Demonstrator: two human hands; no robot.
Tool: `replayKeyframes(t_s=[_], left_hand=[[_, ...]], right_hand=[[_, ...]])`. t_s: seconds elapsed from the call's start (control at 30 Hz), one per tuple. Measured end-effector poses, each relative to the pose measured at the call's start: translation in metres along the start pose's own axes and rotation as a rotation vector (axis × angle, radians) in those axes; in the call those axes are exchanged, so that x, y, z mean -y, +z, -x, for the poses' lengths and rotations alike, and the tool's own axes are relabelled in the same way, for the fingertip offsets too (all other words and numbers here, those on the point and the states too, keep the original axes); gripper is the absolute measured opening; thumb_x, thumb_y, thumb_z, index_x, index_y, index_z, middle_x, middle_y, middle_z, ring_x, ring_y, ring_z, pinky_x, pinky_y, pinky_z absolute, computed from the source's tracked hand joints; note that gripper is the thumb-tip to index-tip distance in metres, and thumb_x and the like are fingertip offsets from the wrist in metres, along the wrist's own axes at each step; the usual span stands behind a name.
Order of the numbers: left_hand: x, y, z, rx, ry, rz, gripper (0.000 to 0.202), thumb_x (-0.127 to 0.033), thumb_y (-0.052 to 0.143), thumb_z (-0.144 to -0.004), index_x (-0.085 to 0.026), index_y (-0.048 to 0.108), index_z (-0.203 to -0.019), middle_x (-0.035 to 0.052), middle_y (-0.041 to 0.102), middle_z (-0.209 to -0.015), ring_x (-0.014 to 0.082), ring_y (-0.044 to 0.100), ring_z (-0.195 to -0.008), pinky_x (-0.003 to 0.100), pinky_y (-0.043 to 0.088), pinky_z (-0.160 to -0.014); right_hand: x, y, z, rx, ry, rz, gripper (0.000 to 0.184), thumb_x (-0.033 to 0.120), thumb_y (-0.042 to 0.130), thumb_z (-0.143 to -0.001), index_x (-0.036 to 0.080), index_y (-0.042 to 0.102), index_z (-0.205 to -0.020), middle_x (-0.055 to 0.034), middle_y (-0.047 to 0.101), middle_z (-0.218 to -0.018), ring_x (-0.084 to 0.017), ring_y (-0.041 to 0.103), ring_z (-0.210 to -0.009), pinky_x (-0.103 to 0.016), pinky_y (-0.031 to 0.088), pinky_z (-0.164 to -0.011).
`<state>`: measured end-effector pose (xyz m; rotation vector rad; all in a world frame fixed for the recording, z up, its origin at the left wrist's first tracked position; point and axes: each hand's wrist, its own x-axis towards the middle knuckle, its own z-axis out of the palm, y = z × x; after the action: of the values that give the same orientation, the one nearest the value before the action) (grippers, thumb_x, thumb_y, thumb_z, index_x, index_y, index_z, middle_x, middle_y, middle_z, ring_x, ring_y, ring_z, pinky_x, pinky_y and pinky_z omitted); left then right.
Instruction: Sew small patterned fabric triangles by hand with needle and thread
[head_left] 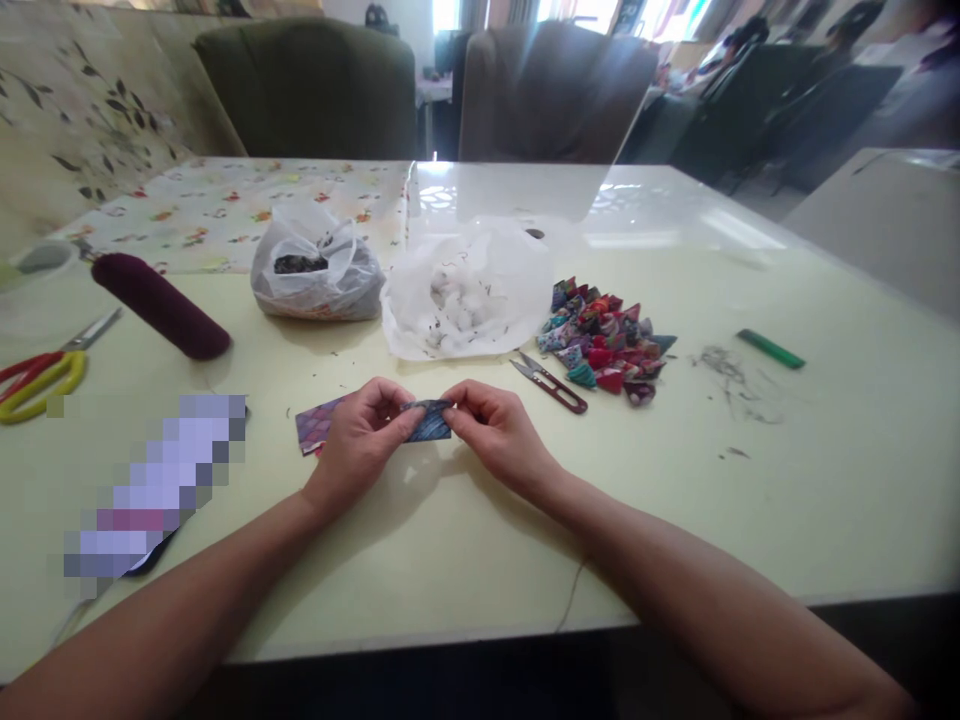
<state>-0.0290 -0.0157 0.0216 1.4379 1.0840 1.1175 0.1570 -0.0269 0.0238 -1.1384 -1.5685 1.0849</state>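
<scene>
My left hand (361, 434) and my right hand (495, 430) both pinch a small blue patterned fabric piece (430, 421) just above the table (825, 480), one hand at each end. A purple patterned fabric strip (315, 426) lies flat on the table beside my left hand. Red-handled thread snips (551, 381) lie just beyond my right hand. A pile of small colourful stuffed fabric triangles (604, 340) sits further right.
A white plastic bag of stuffing (465, 290) and a grey bag with dark contents (315, 265) stand behind my hands. A maroon roll (161, 305), yellow and red scissors (41, 378), a green lighter (770, 348) and thread scraps (727, 375) lie about. Two chairs (555, 95) stand behind the table.
</scene>
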Motion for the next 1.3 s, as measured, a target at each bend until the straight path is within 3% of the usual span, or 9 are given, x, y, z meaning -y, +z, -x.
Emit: replayKeyframes(t_s=[0.23,0.43,0.67,0.9,1.03,1.3], left_hand=[[0.002,-0.001,-0.002,0.019,-0.011,-0.001,0.023,-0.035,0.077,-0.08,-0.02,0.06,-0.082,-0.0038,0.058,-0.068,0.0091,0.048,-0.055,0.022,0.038,-0.053],[0.002,-0.001,-0.001,0.089,-0.104,-0.035,0.024,-0.04,0.076,-0.081,-0.02,0.064,-0.082,-0.0048,0.053,-0.058,0.0095,0.044,-0.05,0.023,0.032,-0.049],[0.009,-0.002,0.0,0.034,-0.129,0.058,0.027,-0.042,0.076,-0.083,-0.019,0.062,-0.081,-0.0046,0.052,-0.061,0.0076,0.042,-0.052,0.02,0.031,-0.05],[0.012,-0.003,-0.001,0.053,-0.125,0.046,0.024,-0.038,0.077,-0.082,-0.018,0.062,-0.082,-0.0038,0.054,-0.065,0.0074,0.044,-0.057,0.019,0.035,-0.054],[0.011,-0.004,-0.002,0.095,-0.162,0.024,0.025,-0.038,0.079,-0.081,-0.018,0.066,-0.086,-0.0022,0.06,-0.072,0.0079,0.048,-0.06,0.02,0.038,-0.056],[0.007,-0.003,0.001,-0.014,-0.091,0.007,0.024,-0.038,0.077,-0.082,-0.019,0.064,-0.081,-0.004,0.058,-0.066,0.0088,0.049,-0.059,0.022,0.038,-0.058]], right_hand=[[0.0,-0.001,0.0,0.009,-0.002,-0.048,0.013,0.028,0.059,-0.087,0.017,0.064,-0.082,0.0032,0.053,-0.065,-0.01,0.045,-0.061,-0.023,0.035,-0.059],[-0.003,0.0,0.0,0.019,-0.002,-0.023,0.013,0.027,0.059,-0.088,0.017,0.065,-0.083,0.0033,0.052,-0.065,-0.011,0.044,-0.062,-0.024,0.035,-0.06],[-0.007,0.004,-0.002,0.075,0.029,-0.055,0.02,0.036,0.062,-0.087,0.017,0.066,-0.084,0.0018,0.057,-0.07,-0.012,0.047,-0.066,-0.025,0.037,-0.064],[-0.007,0.002,-0.004,0.057,-0.024,0.07,0.022,0.025,0.058,-0.085,0.018,0.051,-0.066,0.0045,0.047,-0.062,-0.01,0.041,-0.062,-0.024,0.031,-0.061],[-0.003,-0.002,-0.005,0.105,-0.056,0.147,0.016,0.021,0.057,-0.084,0.017,0.054,-0.069,0.0042,0.05,-0.062,-0.01,0.043,-0.062,-0.023,0.032,-0.062],[-0.012,-0.003,-0.01,0.119,0.006,0.034,0.013,0.024,0.061,-0.082,0.016,0.063,-0.072,0.0036,0.053,-0.064,-0.01,0.043,-0.065,-0.023,0.034,-0.063]])
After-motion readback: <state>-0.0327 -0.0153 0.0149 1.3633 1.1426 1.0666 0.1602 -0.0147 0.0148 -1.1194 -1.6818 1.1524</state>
